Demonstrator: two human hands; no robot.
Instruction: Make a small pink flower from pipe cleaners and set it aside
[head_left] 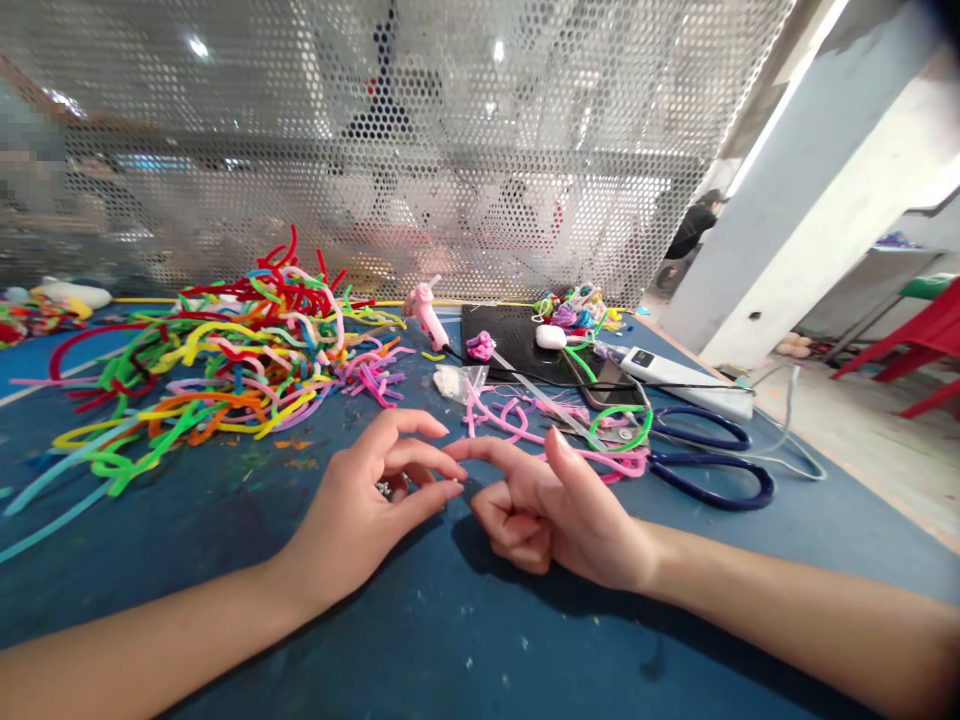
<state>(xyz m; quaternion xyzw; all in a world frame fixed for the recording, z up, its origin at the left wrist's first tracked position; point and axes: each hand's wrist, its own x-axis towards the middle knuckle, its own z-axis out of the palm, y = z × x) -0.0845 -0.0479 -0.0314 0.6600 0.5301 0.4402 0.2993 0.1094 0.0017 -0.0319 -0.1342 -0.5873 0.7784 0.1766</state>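
Note:
Both hands meet over the blue table (pixel 420 640). My left hand (pixel 375 490) has its thumb and a finger brought together in a pinch; whatever lies between their tips, if anything, is too small to make out. Something silvery shows under its curled fingers. My right hand (pixel 547 510) stretches its index finger to the left fingertips and holds its thumb up and apart, with the other fingers curled in. No object shows in it. Just beyond the hands lie pink pipe cleaners (pixel 517 425) and a small clear bag (pixel 454 383) with white contents.
A big tangle of colourful pipe cleaners (pixel 247 350) covers the left. Behind stand a pink glue gun (pixel 426 315) and a perforated metal screen (pixel 450 200). To the right are blue-handled scissors (pixel 712 480), a phone (pixel 611 388), a white device (pixel 690 380) and a white case (pixel 551 337).

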